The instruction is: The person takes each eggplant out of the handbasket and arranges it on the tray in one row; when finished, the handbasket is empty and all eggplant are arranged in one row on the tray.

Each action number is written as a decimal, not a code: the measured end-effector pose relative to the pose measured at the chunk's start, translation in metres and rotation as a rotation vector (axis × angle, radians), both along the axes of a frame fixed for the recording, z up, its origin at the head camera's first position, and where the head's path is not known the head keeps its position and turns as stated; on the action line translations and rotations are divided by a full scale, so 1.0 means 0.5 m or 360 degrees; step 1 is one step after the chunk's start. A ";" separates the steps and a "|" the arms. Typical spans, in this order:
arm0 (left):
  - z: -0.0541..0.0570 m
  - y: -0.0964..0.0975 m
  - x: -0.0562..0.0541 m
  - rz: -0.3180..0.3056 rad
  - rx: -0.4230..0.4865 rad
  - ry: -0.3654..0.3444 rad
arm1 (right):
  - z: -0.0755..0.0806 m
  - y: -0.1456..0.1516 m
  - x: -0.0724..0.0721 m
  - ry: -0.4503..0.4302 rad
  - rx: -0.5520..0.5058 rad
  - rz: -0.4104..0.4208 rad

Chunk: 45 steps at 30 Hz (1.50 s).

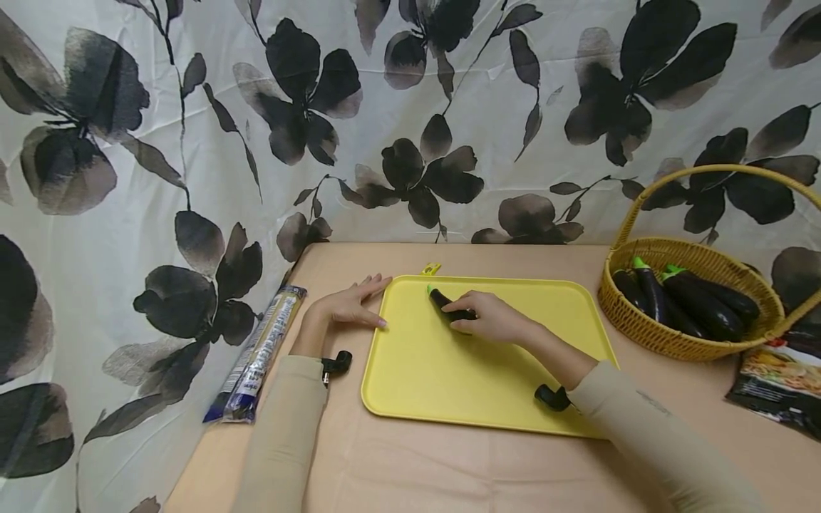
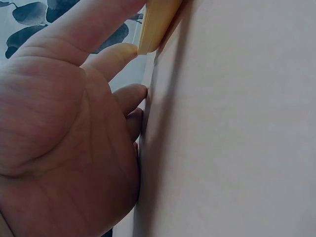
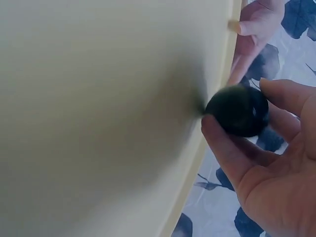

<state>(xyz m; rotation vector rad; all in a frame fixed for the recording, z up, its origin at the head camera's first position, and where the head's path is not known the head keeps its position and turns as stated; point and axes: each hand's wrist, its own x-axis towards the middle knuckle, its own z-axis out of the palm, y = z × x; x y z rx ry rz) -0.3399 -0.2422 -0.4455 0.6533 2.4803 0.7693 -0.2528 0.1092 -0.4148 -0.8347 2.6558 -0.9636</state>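
A dark purple eggplant (image 1: 441,299) with a green stem end is at the upper left part of a yellow tray (image 1: 513,385). My right hand (image 1: 490,318) grips it between thumb and fingers from the near end. In the right wrist view the rounded end of the eggplant (image 3: 239,111) shows between the thumb and fingers. My left hand (image 1: 349,303) touches the tray's left rim near its upper corner, fingers fairly straight. The left wrist view shows the palm of the left hand (image 2: 64,133) beside the tray's edge (image 2: 160,24).
A wicker basket (image 1: 680,349) with several eggplants (image 1: 702,306) stands at the right. Beside it lies a dark printed package (image 1: 779,385). A long blue-and-silver package (image 1: 259,356) lies along the table's left edge. A small yellow-green handle (image 1: 431,268) sticks out behind the tray.
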 end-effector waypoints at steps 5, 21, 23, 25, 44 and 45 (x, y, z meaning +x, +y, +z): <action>0.003 0.003 -0.001 -0.0005 -0.0009 0.0004 | -0.005 -0.010 -0.006 -0.0055 0.0049 0.0032; 0.004 0.013 -0.009 0.0009 -0.0008 0.0004 | -0.015 -0.052 -0.050 -0.0236 -0.0015 0.0137; 0.003 0.012 -0.009 0.0004 -0.0009 0.0010 | -0.012 -0.067 -0.047 -0.0232 -0.0020 0.0111; 0.002 0.010 -0.010 -0.0007 -0.0010 0.0012 | -0.008 -0.081 -0.043 -0.0237 -0.0024 0.0105; 0.004 0.004 -0.008 0.0016 0.0022 -0.0039 | -0.013 -0.153 -0.040 -0.0118 -0.0009 0.0128; 0.003 0.004 -0.008 0.0021 0.0022 -0.0046 | -0.012 -0.155 -0.040 -0.0112 -0.0004 0.0132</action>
